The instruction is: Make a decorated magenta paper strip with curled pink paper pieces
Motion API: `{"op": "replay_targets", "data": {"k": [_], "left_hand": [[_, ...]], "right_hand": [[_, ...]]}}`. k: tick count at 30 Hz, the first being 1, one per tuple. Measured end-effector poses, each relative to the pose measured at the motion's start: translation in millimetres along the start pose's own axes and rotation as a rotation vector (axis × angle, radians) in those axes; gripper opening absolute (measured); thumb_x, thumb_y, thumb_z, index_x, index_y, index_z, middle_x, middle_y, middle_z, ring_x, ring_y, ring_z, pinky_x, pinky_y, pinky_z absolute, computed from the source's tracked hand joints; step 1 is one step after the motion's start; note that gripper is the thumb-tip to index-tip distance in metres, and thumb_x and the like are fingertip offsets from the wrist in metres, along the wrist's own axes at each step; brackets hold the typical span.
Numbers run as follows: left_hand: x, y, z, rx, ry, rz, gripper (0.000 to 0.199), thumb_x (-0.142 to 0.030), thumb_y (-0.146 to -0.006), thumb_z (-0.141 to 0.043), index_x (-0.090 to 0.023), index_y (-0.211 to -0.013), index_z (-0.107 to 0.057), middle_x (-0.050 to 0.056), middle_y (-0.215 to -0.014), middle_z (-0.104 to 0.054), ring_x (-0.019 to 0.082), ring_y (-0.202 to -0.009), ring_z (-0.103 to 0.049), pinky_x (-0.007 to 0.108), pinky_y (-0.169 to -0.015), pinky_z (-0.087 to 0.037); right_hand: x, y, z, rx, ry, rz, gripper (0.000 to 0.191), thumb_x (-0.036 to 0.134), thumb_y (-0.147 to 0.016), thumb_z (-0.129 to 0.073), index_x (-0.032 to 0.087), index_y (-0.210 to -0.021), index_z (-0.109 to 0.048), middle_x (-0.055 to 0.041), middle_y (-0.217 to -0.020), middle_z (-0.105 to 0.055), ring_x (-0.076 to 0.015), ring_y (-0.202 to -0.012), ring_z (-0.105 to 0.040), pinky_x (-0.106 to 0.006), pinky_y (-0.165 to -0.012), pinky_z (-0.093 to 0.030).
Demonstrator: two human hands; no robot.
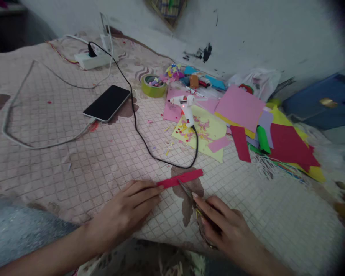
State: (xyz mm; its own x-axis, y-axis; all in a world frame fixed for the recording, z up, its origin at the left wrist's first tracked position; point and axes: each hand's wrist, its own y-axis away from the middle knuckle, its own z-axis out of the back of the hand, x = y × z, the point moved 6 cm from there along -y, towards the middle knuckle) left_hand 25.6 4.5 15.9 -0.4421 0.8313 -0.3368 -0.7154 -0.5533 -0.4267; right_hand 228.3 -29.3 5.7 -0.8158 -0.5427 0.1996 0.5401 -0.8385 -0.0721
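Note:
A narrow red strip [191, 176], paper or foam by its look, lies slantwise on the quilted cloth in front of me. My left hand [132, 207] rests at the strip's left end, fingers together and pressing it down. In my right hand [222, 220] is a pair of scissors [186, 188], held by the handles. The scissors' pointed tips touch the strip near its middle; the blades look closed together. Part of the handles is hidden behind my right fingers.
A white glue gun [186, 109] with a lit red light lies on a pale yellow sheet [215, 130] among scraps. Its black cord [143, 140] loops toward the power strip [93, 60]. A phone [107, 102], green tape roll [153, 88] and coloured sheets [241, 105] lie about.

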Motion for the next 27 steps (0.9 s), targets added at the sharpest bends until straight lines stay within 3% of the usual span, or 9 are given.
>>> {"op": "replay_targets", "data": {"k": [5, 16, 22, 27], "left_hand": [[0, 1, 0.5, -0.002, 0.013, -0.001, 0.026, -0.012, -0.085, -0.049, -0.011, -0.109, -0.059, 0.009, -0.113, -0.063, 0.022, -0.111, -0.05, 0.037, -0.089, -0.05], [2, 5, -1.2, 0.017, 0.036, 0.016, 0.028, -0.011, -0.084, -0.05, -0.01, -0.111, -0.058, 0.01, -0.117, -0.061, 0.021, -0.115, -0.048, 0.036, -0.093, -0.048], [0, 7, 1.6, -0.013, 0.005, -0.005, 0.027, -0.012, -0.085, -0.049, -0.01, -0.11, -0.058, 0.01, -0.115, -0.062, 0.022, -0.113, -0.05, 0.037, -0.091, -0.049], [1, 5, 1.7, -0.007, 0.016, 0.011, 0.025, -0.012, -0.086, -0.049, -0.01, -0.109, -0.059, 0.009, -0.114, -0.063, 0.021, -0.111, -0.051, 0.035, -0.09, -0.05]], "right_hand": [[-7, 8, 5, -0.104, 0.023, -0.041, 0.042, 0.021, -0.088, -0.042, 0.015, -0.129, -0.044, -0.0076, -0.092, -0.06, -0.0137, -0.074, -0.061, -0.024, -0.056, -0.052], [-5, 6, -4, 0.008, 0.161, -0.012, 0.047, 0.024, -0.088, -0.04, 0.014, -0.134, -0.04, -0.0069, -0.089, -0.06, -0.0119, -0.056, -0.057, -0.024, -0.045, -0.049], [-13, 9, 6, -0.088, -0.062, -0.047, 0.045, 0.02, -0.087, -0.043, 0.018, -0.132, -0.041, -0.0066, -0.096, -0.06, -0.013, -0.079, -0.062, -0.022, -0.061, -0.053], [-9, 7, 1, -0.066, 0.045, -0.028, 0.045, 0.021, -0.087, -0.043, 0.015, -0.131, -0.043, -0.0075, -0.096, -0.06, -0.0139, -0.072, -0.062, -0.025, -0.055, -0.053]]}}
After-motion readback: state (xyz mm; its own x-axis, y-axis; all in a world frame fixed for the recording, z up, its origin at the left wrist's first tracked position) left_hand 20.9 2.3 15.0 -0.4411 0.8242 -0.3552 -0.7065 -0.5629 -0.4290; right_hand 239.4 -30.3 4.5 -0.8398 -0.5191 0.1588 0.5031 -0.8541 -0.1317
